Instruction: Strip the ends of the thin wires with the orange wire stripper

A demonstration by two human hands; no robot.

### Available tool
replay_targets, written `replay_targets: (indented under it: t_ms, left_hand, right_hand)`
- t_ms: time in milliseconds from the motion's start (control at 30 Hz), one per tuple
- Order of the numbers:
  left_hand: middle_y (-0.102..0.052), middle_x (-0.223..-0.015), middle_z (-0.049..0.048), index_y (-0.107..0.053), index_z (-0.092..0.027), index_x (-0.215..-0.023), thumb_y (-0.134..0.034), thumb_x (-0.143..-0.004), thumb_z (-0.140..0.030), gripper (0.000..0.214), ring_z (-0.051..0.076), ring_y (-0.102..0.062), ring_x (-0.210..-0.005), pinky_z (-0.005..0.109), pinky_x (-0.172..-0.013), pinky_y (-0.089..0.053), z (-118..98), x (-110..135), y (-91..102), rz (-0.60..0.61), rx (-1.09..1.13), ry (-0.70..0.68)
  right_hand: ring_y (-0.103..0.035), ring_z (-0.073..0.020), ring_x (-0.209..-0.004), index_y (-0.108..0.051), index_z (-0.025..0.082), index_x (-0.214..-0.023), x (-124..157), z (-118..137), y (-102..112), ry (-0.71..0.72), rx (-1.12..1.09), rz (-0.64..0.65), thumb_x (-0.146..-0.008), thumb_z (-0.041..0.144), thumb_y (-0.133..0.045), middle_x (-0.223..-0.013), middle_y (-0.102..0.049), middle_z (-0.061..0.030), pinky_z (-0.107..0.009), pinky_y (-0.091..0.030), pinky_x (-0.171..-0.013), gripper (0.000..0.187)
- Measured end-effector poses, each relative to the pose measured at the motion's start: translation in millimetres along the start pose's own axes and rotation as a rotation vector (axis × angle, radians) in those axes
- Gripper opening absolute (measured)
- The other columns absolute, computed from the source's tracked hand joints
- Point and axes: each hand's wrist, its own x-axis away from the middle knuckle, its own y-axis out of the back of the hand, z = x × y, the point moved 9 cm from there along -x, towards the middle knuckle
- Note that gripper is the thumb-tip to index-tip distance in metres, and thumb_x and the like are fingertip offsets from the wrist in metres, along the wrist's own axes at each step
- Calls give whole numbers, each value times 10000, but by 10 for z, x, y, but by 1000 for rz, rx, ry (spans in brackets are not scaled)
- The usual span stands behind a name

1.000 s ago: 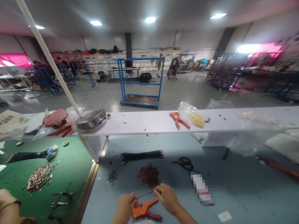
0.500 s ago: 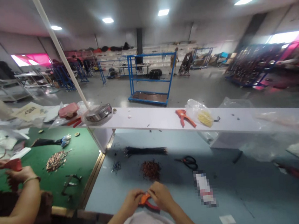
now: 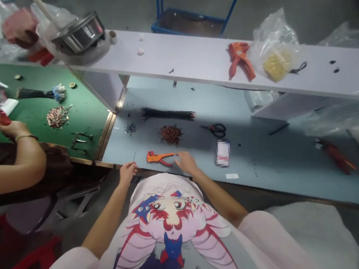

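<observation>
At the near edge of the blue table, my left hand [image 3: 128,173] is closed, pinching a short thin dark wire [image 3: 134,156] that points up. Orange wire strippers [image 3: 159,157] lie on the table between my hands, jaws to the left and handles to the right. My right hand [image 3: 186,163] is at the handle ends with its fingers apart; whether a fingertip touches the handle I cannot tell. Beyond the strippers lie a heap of small copper-brown scraps [image 3: 170,134] and a bundle of black wires [image 3: 167,113].
Black-handled scissors [image 3: 217,130] and a blurred-out item [image 3: 222,153] lie to the right. A white shelf [image 3: 191,61] spans the back, bearing another orange stripper [image 3: 240,61] and a metal tin [image 3: 77,34]. At left, a co-worker's hands [image 3: 14,128] hold a red tool over a green mat.
My view has tilted downward. My hands have moved apart: the strippers, earlier between both hands, now lie on the table, and my left hand has gone left with the wire.
</observation>
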Motion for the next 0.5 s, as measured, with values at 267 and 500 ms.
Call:
replay_targets:
  t_ms: [267, 500]
  left_hand:
    - [-656, -729, 39, -629, -107, -885, -607, -687, -310, 284, 65, -524, -512, 177, -481, -402, 136, 245, -111, -7, 175, 67]
    - [-602, -1067, 81, -559, -126, -1112, -543, -877, -348, 323, 166, -602, -913, 353, -784, -526, 43, -174, -340, 32, 112, 145]
  right_hand:
    - [-303, -322, -1280, -420, 134, -1314, -330, 543, -669, 156, -2, 132, -648, 244, -754, -1383, -396, -179, -489, -135, -1076, 753]
    - [-483, -278, -1056, -603, 139, -937, -488, 254, -757, -54, -225, 80, -502, 137, -764, -1090, -578, -125, -360, -337, -917, 464]
